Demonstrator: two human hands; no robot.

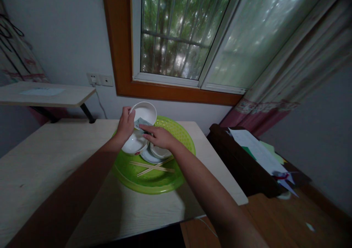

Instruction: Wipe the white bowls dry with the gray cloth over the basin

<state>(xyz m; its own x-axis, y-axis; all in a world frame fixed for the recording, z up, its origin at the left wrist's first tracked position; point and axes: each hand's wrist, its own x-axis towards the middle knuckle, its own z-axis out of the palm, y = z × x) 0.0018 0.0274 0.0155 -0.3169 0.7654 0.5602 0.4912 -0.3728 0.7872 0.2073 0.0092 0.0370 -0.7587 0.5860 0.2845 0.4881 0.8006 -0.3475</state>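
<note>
My left hand (125,124) grips the rim of a white bowl (145,112), tilted up on edge over a green round tray (165,180). My right hand (159,136) presses a grey cloth (141,124) against the inside of that bowl, its fingers closed on the cloth. Below the hands, on the tray, sit another white bowl (134,145), a small white bowl (160,153) and a white plate (148,157). Wooden chopsticks (152,166) lie across the tray's front half.
The tray rests on a pale wooden table (49,160) under a barred window (170,32). A low shelf (46,94) stands at the left wall. A dark cabinet (242,163) with papers (258,151) is at the right, by a curtain (291,79).
</note>
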